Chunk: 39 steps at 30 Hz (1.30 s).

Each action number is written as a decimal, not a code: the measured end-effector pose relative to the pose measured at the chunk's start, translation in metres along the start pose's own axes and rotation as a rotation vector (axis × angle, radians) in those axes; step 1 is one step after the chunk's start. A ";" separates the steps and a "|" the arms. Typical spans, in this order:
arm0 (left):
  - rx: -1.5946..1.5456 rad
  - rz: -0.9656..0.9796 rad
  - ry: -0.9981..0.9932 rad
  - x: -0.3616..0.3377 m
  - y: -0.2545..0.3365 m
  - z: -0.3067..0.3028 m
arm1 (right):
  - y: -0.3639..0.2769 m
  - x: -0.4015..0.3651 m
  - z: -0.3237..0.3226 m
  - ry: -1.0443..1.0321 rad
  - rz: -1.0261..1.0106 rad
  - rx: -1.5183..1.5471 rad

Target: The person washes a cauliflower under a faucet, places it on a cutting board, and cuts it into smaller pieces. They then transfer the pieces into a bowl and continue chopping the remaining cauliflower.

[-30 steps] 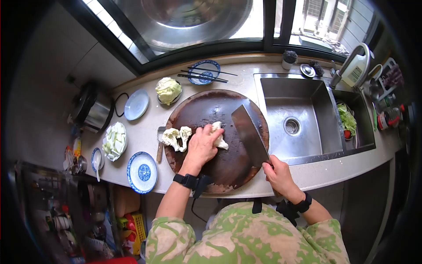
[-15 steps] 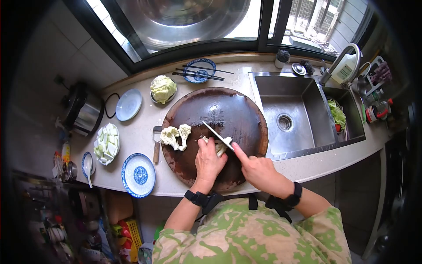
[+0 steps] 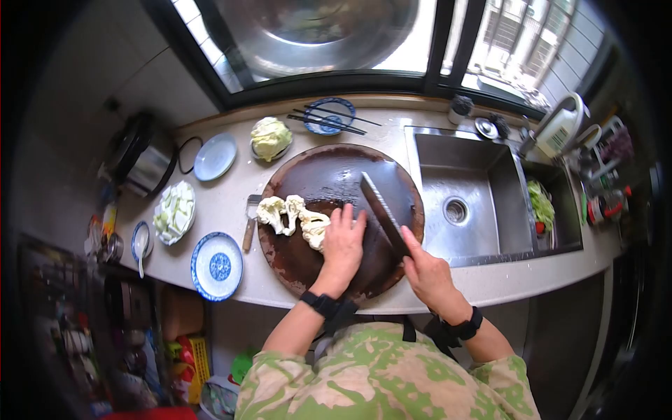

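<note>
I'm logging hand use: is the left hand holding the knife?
No, the right hand grips the knife, while the left hand is beside cauliflower.

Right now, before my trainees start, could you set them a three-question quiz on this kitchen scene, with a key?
1. Which of the person's hands holds the knife?
2. True or false: chopsticks lie across a blue-and-white bowl.
3. Fill in the blank: the cauliflower lies on the round ____.

Key:
1. The right hand.
2. True.
3. Chopping board.
</note>
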<state>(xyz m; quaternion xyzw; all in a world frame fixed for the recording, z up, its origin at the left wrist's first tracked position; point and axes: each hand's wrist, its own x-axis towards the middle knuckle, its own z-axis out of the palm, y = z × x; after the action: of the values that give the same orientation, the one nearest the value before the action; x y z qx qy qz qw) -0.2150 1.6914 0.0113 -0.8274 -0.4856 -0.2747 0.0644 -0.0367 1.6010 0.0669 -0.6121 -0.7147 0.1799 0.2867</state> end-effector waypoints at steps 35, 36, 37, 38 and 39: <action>-0.392 -2.626 1.689 -0.727 0.441 -0.114 | 0.140 0.137 0.006 -0.350 -0.279 -0.339; -0.380 -2.406 1.537 -0.765 0.455 -0.089 | 0.165 0.152 0.014 -0.207 -0.502 -0.359; -0.361 -2.185 1.384 -0.786 0.461 -0.075 | 0.178 0.160 0.017 -0.056 -0.719 -0.377; -0.542 -2.327 1.590 -0.735 0.420 -0.123 | 0.151 0.149 0.009 -0.272 -0.431 -0.363; -0.555 -2.309 1.589 -0.704 0.394 -0.145 | 0.147 0.145 0.011 -0.269 -0.457 -0.310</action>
<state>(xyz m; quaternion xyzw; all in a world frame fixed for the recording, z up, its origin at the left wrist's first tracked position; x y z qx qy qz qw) -0.2067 0.8919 -0.1677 0.4101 -0.6424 -0.6392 -0.1024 0.0572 1.7712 -0.0034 -0.4426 -0.8843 0.0788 0.1257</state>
